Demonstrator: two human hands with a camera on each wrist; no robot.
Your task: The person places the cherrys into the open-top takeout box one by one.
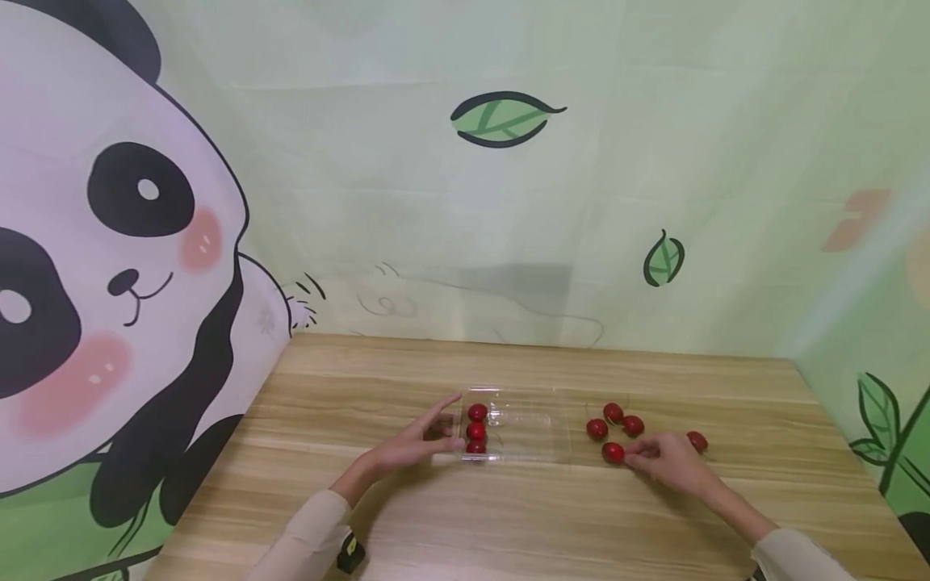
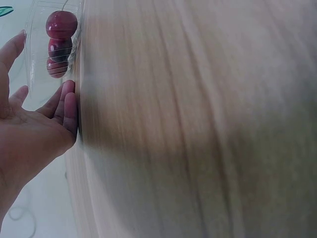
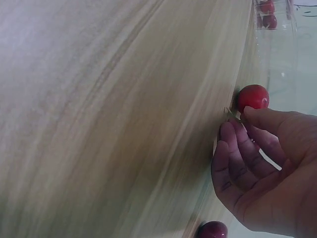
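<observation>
A clear plastic box (image 1: 534, 436) lies on the table with a row of three red cherries (image 1: 475, 432) along its left end. My left hand (image 1: 407, 449) is at that end, index finger at the far corner and thumb at the near corner, fingers extended. In the left wrist view, the fingers (image 2: 70, 106) lie low beside the box wall. Right of the box, my right hand (image 1: 672, 463) pinches a red cherry (image 1: 613, 453) between thumb and index finger. The right wrist view shows this cherry (image 3: 253, 98) with its thin stem at the fingertips.
Three loose cherries (image 1: 613, 414) sit just behind the pinched one. Another cherry (image 1: 697, 441) lies to the right, partly behind my right hand. The wood-grain table (image 1: 508, 516) meets a printed cloth backdrop (image 1: 407, 202) at its far edge.
</observation>
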